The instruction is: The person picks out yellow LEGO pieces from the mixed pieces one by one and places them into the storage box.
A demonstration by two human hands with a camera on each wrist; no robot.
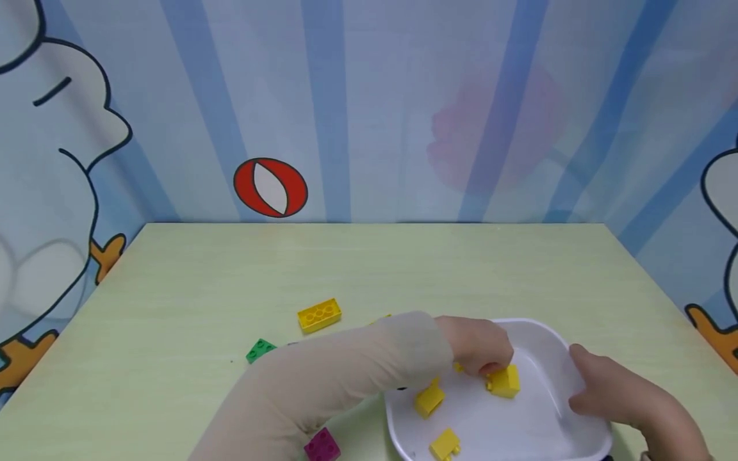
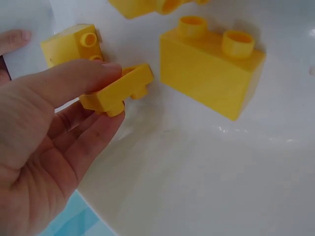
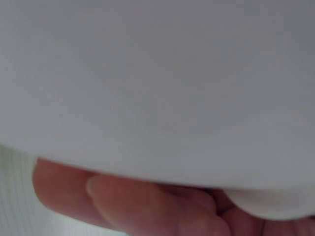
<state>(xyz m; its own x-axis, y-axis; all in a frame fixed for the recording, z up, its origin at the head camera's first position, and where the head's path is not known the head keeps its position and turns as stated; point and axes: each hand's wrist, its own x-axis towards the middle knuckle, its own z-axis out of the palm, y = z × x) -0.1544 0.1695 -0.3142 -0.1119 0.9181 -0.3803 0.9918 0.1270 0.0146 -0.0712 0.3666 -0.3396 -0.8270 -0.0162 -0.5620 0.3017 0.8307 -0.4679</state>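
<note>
My left hand (image 1: 481,346) reaches into a white plastic tray (image 1: 542,422). In the left wrist view its thumb and fingers pinch a thin yellow toy brick (image 2: 123,91), studs turned downward. A taller two-stud yellow brick (image 2: 209,69) stands beside it on the tray floor, with another yellow brick (image 2: 74,44) behind the fingertips. The head view has more loose yellow bricks (image 1: 430,399) in the tray's left half. On the right side, my right hand (image 1: 628,397) grips the tray's rim; its fingers (image 3: 133,201) show under the white edge in the right wrist view.
Outside the tray, a yellow brick (image 1: 319,315) lies upside down on the pale table (image 1: 202,288). A green brick (image 1: 261,350) and a magenta brick (image 1: 323,444) lie near the left sleeve (image 1: 346,371), which hides part of the table. A printed blue curtain (image 1: 380,115) stands behind.
</note>
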